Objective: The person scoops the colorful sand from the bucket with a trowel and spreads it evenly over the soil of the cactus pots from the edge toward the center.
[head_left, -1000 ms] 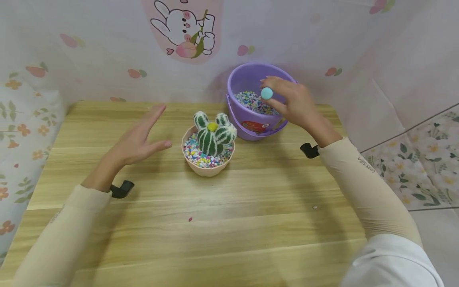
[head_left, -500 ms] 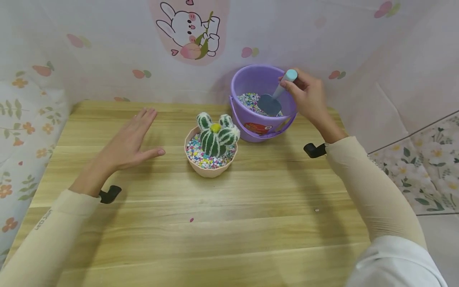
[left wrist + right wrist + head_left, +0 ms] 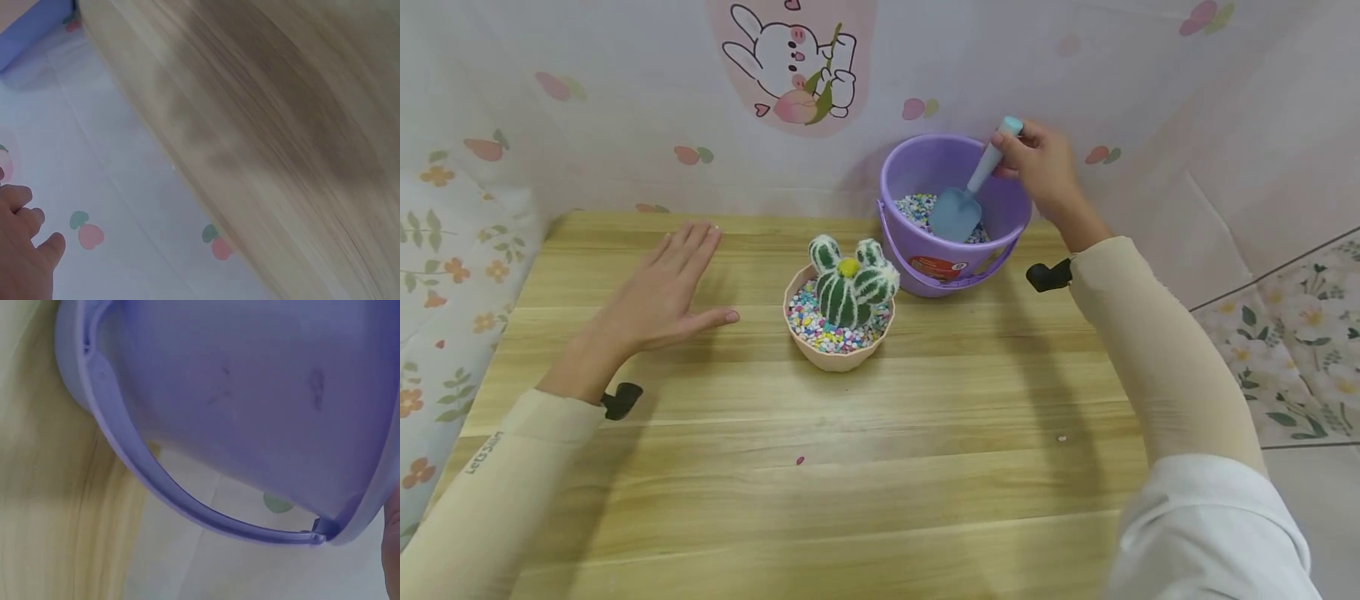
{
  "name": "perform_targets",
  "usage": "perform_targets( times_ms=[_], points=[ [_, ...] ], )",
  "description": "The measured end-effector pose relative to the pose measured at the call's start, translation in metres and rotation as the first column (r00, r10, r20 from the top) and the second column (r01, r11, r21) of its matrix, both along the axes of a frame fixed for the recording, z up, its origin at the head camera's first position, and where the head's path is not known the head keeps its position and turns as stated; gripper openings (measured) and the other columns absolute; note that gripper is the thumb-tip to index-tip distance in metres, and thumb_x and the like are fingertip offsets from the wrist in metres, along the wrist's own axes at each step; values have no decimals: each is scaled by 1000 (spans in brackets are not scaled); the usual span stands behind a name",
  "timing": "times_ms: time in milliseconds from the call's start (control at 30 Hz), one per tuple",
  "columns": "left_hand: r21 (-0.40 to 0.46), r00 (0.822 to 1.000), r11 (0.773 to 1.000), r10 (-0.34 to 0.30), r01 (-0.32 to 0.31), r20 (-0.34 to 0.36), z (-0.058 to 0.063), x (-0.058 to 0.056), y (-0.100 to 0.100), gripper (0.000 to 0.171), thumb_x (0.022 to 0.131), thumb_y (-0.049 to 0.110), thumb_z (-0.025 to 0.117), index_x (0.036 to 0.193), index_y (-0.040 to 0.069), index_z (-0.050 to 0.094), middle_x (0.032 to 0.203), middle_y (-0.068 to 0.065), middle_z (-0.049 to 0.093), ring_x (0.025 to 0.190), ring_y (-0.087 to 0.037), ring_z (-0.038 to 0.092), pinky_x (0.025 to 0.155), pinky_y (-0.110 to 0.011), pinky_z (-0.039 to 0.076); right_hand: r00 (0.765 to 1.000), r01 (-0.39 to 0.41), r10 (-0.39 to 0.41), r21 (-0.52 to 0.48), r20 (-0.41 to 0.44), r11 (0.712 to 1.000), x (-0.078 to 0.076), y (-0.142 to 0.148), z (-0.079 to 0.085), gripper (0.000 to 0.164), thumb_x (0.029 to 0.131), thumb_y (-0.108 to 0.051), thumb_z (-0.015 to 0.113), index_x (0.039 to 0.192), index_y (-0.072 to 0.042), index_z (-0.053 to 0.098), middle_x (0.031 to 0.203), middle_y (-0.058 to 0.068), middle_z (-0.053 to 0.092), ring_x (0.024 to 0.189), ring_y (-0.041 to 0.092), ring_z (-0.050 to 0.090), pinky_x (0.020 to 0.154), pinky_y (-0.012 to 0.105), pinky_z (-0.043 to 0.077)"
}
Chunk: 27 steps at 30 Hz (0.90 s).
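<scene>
In the head view, my right hand [image 3: 1048, 171] grips the handle of a light blue toy shovel [image 3: 955, 215] at the right rim of a purple bucket [image 3: 917, 267]. The shovel's blade is inside the bucket, over or against small multicoloured pebbles [image 3: 916, 206]; contact is hard to tell. Only a sliver of that hand shows in the right wrist view, beside the bucket [image 3: 262, 425]. Fingers outstretched, my left hand [image 3: 658, 296] is held palm down at the table's left, holding nothing. Between the hands stands a peach pot [image 3: 835, 361] with a green-and-white cactus [image 3: 841, 302] set in coloured pebbles.
The wooden table [image 3: 865, 508] backs onto a cloth [image 3: 602, 108] printed with a rabbit and fruit. One red pebble [image 3: 800, 460] and one pale pebble [image 3: 1061, 437] lie loose in front. The bucket's carrying handle [image 3: 181, 503] hangs down its side.
The shovel, first seen end-on above the bucket, has tilted so its blade points down inside, its handle end rising toward the back. My left hand has drawn slightly left and flattened.
</scene>
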<state>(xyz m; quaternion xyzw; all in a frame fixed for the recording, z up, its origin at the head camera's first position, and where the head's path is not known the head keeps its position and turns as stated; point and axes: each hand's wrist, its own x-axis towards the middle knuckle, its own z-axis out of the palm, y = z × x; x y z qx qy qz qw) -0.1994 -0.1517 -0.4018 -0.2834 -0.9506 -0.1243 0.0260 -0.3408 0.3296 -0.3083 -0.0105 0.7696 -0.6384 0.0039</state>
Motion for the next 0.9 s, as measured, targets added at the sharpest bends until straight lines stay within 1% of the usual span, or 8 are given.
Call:
perform_targets(
  times_ms=[200, 300, 400, 533, 667, 733, 833, 900],
  points=[
    [-42, 1000, 999, 7, -8, -29, -4, 0, -5, 104, 88, 62, 57, 156, 3, 5, 162, -19, 3, 148, -38, 7, 121, -49, 4, 994, 59, -58, -5, 89, 998, -13, 0, 2, 31, 90, -18, 69, 112, 3, 64, 91, 3, 66, 77, 14, 69, 71, 22, 57],
    [-60, 999, 998, 14, -16, -30, -5, 1, -6, 105, 88, 63, 57, 156, 3, 5, 162, -20, 3, 149, -38, 6, 121, -49, 5, 985, 114, -120, 51, 121, 992, -17, -2, 3, 36, 91, -20, 68, 119, 1, 63, 91, 0, 66, 76, 12, 68, 71, 21, 57],
    [-73, 999, 997, 22, -25, -34, -6, 1, -7, 104, 88, 64, 56, 156, 3, 6, 162, -20, 3, 149, -37, 6, 120, -50, 6, 976, 174, -195, 181, 102, 968, -20, -4, 3, 39, 93, -25, 66, 125, -3, 61, 100, 0, 65, 85, 8, 64, 79, 19, 54],
    [-82, 999, 996, 36, -37, -23, -7, 1, -8, 104, 88, 64, 54, 156, 4, 3, 162, -19, 2, 149, -37, 5, 120, -51, 5, 960, 246, -279, 357, 41, 901, -22, -6, 4, 43, 96, -31, 60, 135, -12, 56, 125, 2, 62, 108, 9, 57, 94, 21, 46],
    [-98, 999, 994, 46, -46, -4, -8, 1, -11, 103, 90, 64, 53, 157, 6, 0, 162, -19, -1, 148, -39, 5, 120, -51, 3, 956, 266, -291, 464, -17, 845, -20, -3, 5, 53, 99, -35, 53, 147, -13, 44, 145, 4, 51, 128, 10, 50, 105, 21, 40],
    [-105, 999, 993, 51, -50, 5, -9, 1, -13, 102, 90, 63, 52, 157, 5, 1, 162, -19, -2, 149, -38, 4, 120, -51, 2, 964, 252, -260, 527, -61, 812, -16, 0, 6, 58, 100, -38, 50, 150, -12, 38, 150, 4, 44, 135, 11, 44, 108, 22, 37],
    [-109, 998, 992, 59, -57, 16, -10, 2, -17, 101, 91, 63, 52, 156, 4, 3, 162, -20, -1, 148, -39, 3, 120, -52, 3, 974, 226, -165, 651, -155, 725, -6, 3, 8, 63, 100, -44, 45, 152, -10, 33, 153, 3, 39, 139, 16, 39, 113, 28, 33],
    [-111, 997, 992, 67, -63, 28, -10, 3, -19, 100, 91, 63, 51, 156, 4, 3, 162, -21, -1, 148, -40, 4, 119, -54, 3, 978, 199, -91, 716, -187, 670, 3, 5, 10, 65, 100, -47, 44, 153, -11, 32, 154, 3, 38, 141, 19, 35, 116, 34, 28]
  ],
)
